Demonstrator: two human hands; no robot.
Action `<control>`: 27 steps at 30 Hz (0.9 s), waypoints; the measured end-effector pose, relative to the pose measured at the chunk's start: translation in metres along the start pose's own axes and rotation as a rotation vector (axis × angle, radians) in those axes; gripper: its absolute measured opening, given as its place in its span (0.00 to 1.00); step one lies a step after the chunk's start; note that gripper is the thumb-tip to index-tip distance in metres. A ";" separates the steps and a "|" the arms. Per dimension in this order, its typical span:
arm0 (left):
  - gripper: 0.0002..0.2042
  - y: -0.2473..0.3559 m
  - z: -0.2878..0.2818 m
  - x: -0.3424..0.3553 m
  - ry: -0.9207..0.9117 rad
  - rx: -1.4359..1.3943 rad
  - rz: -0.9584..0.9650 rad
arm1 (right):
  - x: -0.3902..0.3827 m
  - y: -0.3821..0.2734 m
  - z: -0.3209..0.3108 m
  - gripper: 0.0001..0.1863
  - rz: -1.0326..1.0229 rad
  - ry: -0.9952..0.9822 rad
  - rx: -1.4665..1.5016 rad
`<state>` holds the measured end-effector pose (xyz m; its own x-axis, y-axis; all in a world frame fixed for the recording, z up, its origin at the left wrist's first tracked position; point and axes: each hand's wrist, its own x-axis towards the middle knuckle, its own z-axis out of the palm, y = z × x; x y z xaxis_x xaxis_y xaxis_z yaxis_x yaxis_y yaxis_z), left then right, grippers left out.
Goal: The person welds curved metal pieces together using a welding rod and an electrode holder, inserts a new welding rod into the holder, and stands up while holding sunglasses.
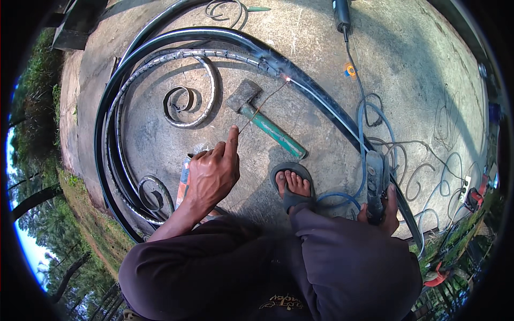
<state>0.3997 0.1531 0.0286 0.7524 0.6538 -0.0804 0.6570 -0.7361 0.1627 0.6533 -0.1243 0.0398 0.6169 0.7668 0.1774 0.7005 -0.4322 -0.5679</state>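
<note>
My left hand (214, 168) grips a thin coppery rod (267, 101) along the outstretched index finger, other fingers curled. The rod's far end meets a small orange glow beside a long black curved strip (187, 35). A pale thin tube (332, 109) runs from that glow back to a scuffed dark handle (376, 176), like a long-necked torch. My right hand (391, 211) is wrapped round the lower handle, partly hidden by it and my knee. Inside the black curve, a silvery strip with dark notches (144, 67) coils round.
A hammer with a green handle (276, 131) lies on the concrete floor (300, 37), near my sandalled foot (294, 184). Blue hose (342, 195) and cables trail at the right. A corded black tool (341, 16) lies at the top, with a coiled strip (182, 99) left of the hammer.
</note>
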 end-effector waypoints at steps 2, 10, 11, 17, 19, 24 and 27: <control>0.25 0.001 0.001 0.000 0.000 -0.001 -0.001 | 0.000 0.000 -0.001 0.40 0.037 -0.029 -0.007; 0.25 0.001 -0.002 0.001 -0.009 0.006 -0.005 | 0.001 0.000 0.001 0.41 0.001 0.007 -0.029; 0.25 0.000 0.000 0.001 -0.002 -0.005 -0.003 | 0.001 -0.001 0.001 0.41 -0.008 0.017 -0.026; 0.25 0.000 0.000 0.002 0.001 0.001 0.003 | -0.002 0.003 -0.001 0.41 0.002 -0.004 -0.042; 0.25 0.004 0.000 0.003 -0.005 0.010 0.000 | -0.004 0.006 0.001 0.41 0.025 -0.007 -0.005; 0.25 -0.001 0.002 0.003 0.001 0.014 -0.014 | -0.001 0.001 0.002 0.41 0.038 -0.028 0.005; 0.25 0.001 0.000 0.004 0.017 -0.015 -0.013 | 0.003 -0.002 0.002 0.42 0.012 -0.022 0.004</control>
<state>0.4032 0.1552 0.0284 0.7425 0.6666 -0.0658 0.6662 -0.7245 0.1767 0.6531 -0.1205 0.0398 0.6172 0.7717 0.1533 0.6917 -0.4393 -0.5733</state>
